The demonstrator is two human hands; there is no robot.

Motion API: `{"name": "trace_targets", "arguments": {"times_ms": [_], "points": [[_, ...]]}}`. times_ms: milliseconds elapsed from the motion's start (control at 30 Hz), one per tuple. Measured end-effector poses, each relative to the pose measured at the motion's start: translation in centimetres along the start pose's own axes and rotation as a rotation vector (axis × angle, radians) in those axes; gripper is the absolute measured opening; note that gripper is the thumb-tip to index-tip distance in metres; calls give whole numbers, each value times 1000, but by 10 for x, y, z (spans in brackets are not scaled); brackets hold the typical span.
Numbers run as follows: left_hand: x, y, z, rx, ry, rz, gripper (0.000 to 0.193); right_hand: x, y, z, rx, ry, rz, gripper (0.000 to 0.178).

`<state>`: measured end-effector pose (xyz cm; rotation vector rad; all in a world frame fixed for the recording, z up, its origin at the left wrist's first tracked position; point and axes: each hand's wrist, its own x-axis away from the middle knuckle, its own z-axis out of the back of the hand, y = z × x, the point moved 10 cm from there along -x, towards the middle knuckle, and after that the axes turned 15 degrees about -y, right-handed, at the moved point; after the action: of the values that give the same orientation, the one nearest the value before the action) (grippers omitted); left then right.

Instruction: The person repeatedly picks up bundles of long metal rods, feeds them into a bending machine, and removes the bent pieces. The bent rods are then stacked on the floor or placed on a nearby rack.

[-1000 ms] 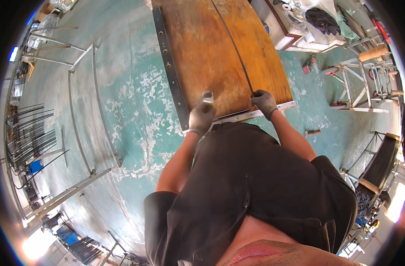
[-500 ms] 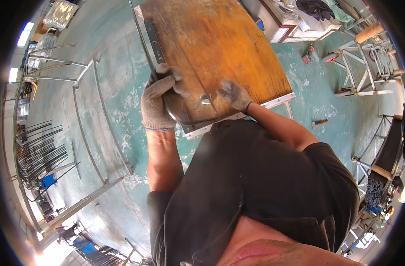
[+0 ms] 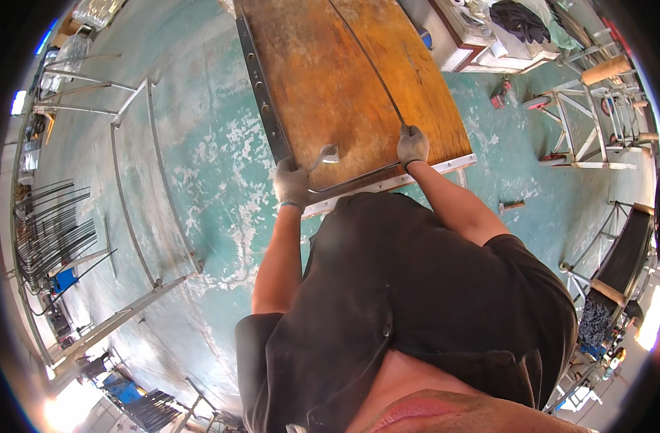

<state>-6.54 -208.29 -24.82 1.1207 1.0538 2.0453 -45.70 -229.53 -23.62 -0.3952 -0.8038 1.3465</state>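
A dark metal rod point(image 3: 366, 58), bent round at its near end, lies on the worn wooden tabletop point(image 3: 323, 86). My right hand point(image 3: 413, 144), in a grey work glove, is closed round the rod near its right bend. My left hand point(image 3: 292, 182), gloved alike, closes on its left corner, beside the perforated dark metal strip point(image 3: 261, 94) on the table's left side. How the rod runs beyond the left fingers is hidden. Between my hands lies a small shiny metal piece with a thin stem point(image 3: 330, 154).
A pale metal strip point(image 3: 456, 162) edges the near table side. Metal frames stand on the green floor at left point(image 3: 160, 166) and right point(image 3: 583, 123). A hammer point(image 3: 512, 206) and a red tool point(image 3: 500, 94) lie on the floor. Bundled dark rods point(image 3: 55, 234) sit far left.
The rod has come down from its raised, tilted position onto the tabletop. My left hand moved lower with it. My right hand shifted right and took hold of the rod.
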Motion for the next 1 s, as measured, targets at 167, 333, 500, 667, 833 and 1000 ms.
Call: {"name": "trace_targets", "arguments": {"times_ms": [167, 333, 500, 667, 833, 1000], "points": [[41, 65, -32, -576, -17, -112, 33, 12, 11, 3, 154, 6, 113, 31], [59, 75, -79, -833, -153, -397, 18, 54, -53, 11, 422, -3, 561, 15], [57, 32, -103, -915, -312, -407, 19, 99, -53, -43, 456, -450, 908, 12], [68, 33, -100, -911, -323, -410, 15, 103, -39, -61, 512, -519, 849, 15], [65, 19, -101, -974, -360, -349, 10, 105, -39, -67, 544, -491, 879, 13], [68, 32, -94, -950, -388, -282, 21, 105, -37, -67, 512, -477, 879, 13]]}}
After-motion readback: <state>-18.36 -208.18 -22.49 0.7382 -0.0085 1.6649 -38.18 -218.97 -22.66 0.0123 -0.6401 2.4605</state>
